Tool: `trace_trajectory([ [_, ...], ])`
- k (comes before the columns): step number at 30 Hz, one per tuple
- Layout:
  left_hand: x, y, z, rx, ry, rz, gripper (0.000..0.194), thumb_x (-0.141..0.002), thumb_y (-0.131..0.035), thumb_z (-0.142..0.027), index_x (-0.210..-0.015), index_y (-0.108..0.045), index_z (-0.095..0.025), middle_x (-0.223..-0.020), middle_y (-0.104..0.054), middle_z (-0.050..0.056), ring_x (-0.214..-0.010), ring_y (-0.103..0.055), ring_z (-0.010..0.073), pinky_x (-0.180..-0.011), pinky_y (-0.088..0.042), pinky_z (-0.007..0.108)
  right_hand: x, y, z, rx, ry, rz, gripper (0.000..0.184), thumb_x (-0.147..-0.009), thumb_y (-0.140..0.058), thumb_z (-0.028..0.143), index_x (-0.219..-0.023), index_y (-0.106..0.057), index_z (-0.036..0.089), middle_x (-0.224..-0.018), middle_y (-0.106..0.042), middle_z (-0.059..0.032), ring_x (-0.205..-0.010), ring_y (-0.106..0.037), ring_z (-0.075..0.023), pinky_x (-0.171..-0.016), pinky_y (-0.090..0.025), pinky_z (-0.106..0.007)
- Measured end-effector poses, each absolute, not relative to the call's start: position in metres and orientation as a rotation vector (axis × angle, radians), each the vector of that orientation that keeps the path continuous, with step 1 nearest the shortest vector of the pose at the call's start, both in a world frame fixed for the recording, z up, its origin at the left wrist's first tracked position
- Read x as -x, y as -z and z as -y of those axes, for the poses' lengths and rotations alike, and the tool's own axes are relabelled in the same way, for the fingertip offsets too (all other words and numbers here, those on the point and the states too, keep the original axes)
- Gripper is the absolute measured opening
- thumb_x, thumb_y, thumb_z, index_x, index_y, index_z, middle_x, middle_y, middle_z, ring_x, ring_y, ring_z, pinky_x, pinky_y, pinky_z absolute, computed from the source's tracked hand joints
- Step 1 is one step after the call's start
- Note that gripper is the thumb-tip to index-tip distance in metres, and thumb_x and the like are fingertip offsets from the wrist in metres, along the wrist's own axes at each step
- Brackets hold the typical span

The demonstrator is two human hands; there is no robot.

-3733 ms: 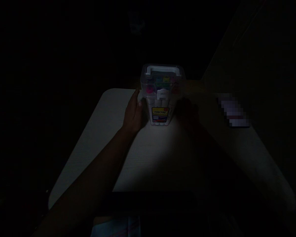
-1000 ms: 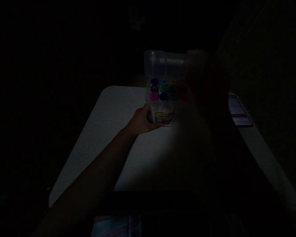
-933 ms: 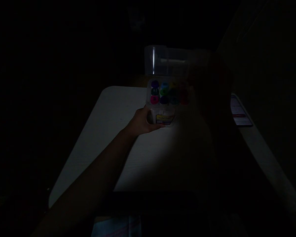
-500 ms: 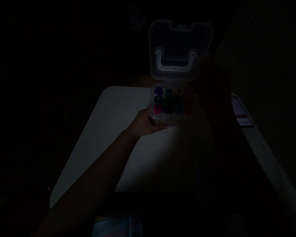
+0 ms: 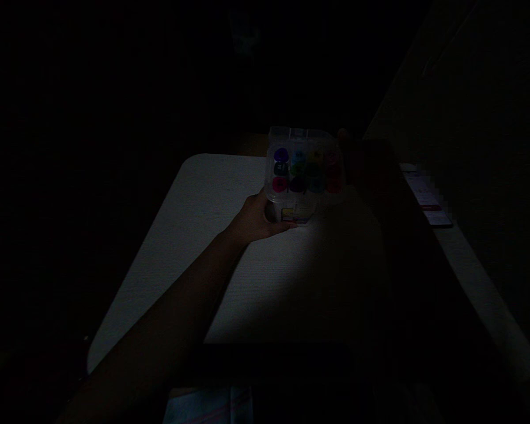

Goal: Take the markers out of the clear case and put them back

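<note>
My left hand point(image 5: 258, 221) is wrapped round the left side of a clear plastic box point(image 5: 302, 212), thumb along its front. Rows of round caps in purple, blue, green, pink and red point(image 5: 281, 184) show inside it. The box's hinged clear lid point(image 5: 300, 134) appears as a low, foreshortened band along the back. Deep shadow covers my right hand point(image 5: 357, 159) at the box's right side. One fingertip shows faintly by the lid's right end; the other fingers are lost in the dark.
The box is over a white table point(image 5: 194, 235) with rounded corners. A phone with a lit screen point(image 5: 428, 197) lies near the table's right edge. Striped cloth point(image 5: 209, 406) shows at the bottom. Most of the surroundings are black.
The lid, raised upright half a second ago, has swung down low. My right hand has come down beside it. My left hand keeps its hold on the box.
</note>
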State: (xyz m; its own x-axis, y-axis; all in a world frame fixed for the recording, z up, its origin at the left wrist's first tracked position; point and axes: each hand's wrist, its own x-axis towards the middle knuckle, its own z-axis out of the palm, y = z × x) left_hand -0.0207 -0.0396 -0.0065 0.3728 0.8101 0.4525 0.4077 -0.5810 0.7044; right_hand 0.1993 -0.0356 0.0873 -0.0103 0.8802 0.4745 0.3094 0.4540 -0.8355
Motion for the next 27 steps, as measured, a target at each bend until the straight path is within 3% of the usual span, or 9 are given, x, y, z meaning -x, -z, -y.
trace_trajectory([
  [2,0.020,0.004,0.041,-2.124,-1.074,-1.067,0.080,-0.057,-0.076,-0.055,-0.123,-0.049,-0.019,-0.108,-0.068,0.009,-0.096,-0.067,0.0267,-0.082,-0.056,0.039,-0.192,-0.095,0.042,1.142,-0.398,1.535,0.031,-0.084,-0.056,0.045,-0.061,-0.059,0.024,-0.064,-0.058,0.0004,-0.072,-0.062,-0.0181,-0.078,-0.051,-0.039],
  [5,0.019,0.001,0.041,-2.076,-1.043,-1.087,0.078,-0.058,-0.077,-0.055,-0.122,-0.048,-0.019,-0.102,-0.070,0.007,-0.086,-0.069,0.0241,-0.073,-0.058,0.034,-0.181,-0.112,0.060,1.049,-0.138,1.610,0.019,-0.088,-0.048,0.035,-0.085,-0.066,0.028,-0.090,-0.068,-0.0020,-0.089,-0.064,-0.0216,-0.080,-0.052,-0.040],
  [8,0.018,0.000,0.041,-2.050,-1.059,-1.085,0.078,-0.058,-0.077,-0.054,-0.122,-0.047,-0.019,-0.101,-0.070,0.007,-0.084,-0.069,0.0232,-0.069,-0.058,0.031,-0.169,-0.121,0.077,0.939,-0.091,1.848,0.026,-0.091,-0.042,0.032,-0.106,-0.063,0.032,-0.118,-0.063,-0.0005,-0.117,-0.056,-0.0194,-0.102,-0.045,-0.038],
  [11,0.018,-0.001,0.040,-2.088,-1.060,-1.088,0.078,-0.059,-0.077,-0.052,-0.122,-0.046,-0.019,-0.104,-0.070,0.008,-0.085,-0.069,0.0235,-0.070,-0.058,0.031,-0.158,-0.117,0.080,0.929,-0.081,2.044,0.031,-0.089,-0.042,0.037,-0.113,-0.061,0.030,-0.131,-0.057,-0.0030,-0.129,-0.046,-0.0202,-0.110,-0.035,-0.040],
  [16,0.017,-0.004,0.041,-2.109,-1.071,-1.118,0.077,-0.060,-0.078,-0.051,-0.122,-0.046,-0.019,-0.104,-0.069,0.008,-0.089,-0.068,0.0244,-0.072,-0.058,0.032,-0.156,-0.105,0.070,0.929,-0.100,2.047,0.024,-0.087,-0.046,0.034,-0.104,-0.063,0.035,-0.123,-0.062,0.0018,-0.128,-0.046,-0.0216,-0.112,-0.032,-0.045],
  [21,0.016,-0.003,0.041,-2.089,-1.113,-1.089,0.076,-0.060,-0.079,-0.049,-0.122,-0.045,-0.020,-0.107,-0.068,0.008,-0.092,-0.068,0.0251,-0.076,-0.058,0.034,-0.159,-0.107,0.068,0.898,-0.088,2.067,0.024,-0.088,-0.044,0.034,-0.103,-0.063,0.031,-0.120,-0.063,-0.0034,-0.120,-0.052,-0.0225,-0.104,-0.041,-0.045],
  [27,0.015,-0.001,0.041,-2.046,-1.141,-1.047,0.076,-0.061,-0.078,-0.046,-0.123,-0.043,-0.020,-0.114,-0.065,0.009,-0.099,-0.066,0.0257,-0.083,-0.056,0.036,-0.160,-0.111,0.071,0.931,-0.085,1.987,0.015,-0.085,-0.048,0.032,-0.094,-0.060,0.034,-0.110,-0.064,-0.0013,-0.111,-0.056,-0.0208,-0.099,-0.045,-0.040],
])
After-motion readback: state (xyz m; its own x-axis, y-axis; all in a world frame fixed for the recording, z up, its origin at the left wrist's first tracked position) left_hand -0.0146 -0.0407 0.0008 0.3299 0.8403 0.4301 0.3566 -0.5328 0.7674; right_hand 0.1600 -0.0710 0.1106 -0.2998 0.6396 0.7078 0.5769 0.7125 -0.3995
